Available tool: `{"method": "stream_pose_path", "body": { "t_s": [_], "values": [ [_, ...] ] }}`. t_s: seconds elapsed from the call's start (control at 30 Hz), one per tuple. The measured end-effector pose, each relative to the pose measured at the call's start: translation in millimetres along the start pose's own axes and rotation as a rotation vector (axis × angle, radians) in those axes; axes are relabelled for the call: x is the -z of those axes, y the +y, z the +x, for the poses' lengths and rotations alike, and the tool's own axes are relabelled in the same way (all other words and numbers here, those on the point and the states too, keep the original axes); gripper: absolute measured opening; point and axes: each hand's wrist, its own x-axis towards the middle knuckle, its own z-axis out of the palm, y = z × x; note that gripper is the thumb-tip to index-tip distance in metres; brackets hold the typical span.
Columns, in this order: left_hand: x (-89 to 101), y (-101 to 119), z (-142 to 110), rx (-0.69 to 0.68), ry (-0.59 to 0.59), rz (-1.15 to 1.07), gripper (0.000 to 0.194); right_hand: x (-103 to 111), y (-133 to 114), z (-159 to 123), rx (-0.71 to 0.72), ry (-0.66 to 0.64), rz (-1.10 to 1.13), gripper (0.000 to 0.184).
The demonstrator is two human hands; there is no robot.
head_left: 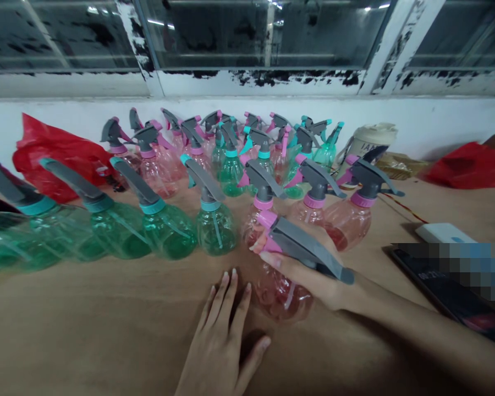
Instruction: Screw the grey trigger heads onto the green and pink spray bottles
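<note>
My right hand (309, 269) is wrapped round the neck of a pink spray bottle (282, 300) with a grey and pink trigger head. This bottle stands on the table, in front of other pink spray bottles. Just left of it, my left hand (223, 330) lies flat on the wood with its fingers spread, holding nothing. The closest green spray bottle (216, 234) stands beyond my left fingertips. More green spray bottles (169, 234) run in a row to the left. To the right behind my right hand are pink spray bottles (348, 220).
Several more spray bottles (233, 170) crowd the back by the wall. A red plastic bag (53, 159) lies at left, another red bag (472, 165) at right. A phone (445, 291), a white device (447, 234) and a pale cup (369, 143) are on the right side.
</note>
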Motion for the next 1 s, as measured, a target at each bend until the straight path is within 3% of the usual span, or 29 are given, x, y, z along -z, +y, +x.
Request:
{"method": "stream_pose_path", "body": {
  "t_s": [0.17, 0.37, 1.0],
  "values": [
    [-0.2, -0.4, 1.0, -0.011, 0.009, 0.006, 0.063, 0.4, -2.2, 1.4, -0.016, 0.011, -0.035, 0.010],
    [1.5, -0.4, 0.2, -0.003, 0.002, -0.013, 0.064, -1.3, -1.2, 1.8, 0.060, 0.089, -0.007, 0.012],
    [-1.3, 0.1, -0.7, -0.004, 0.016, -0.013, 0.063, -6.0, 1.9, 1.2, 0.065, 0.091, -0.001, 0.018]
  ]
}}
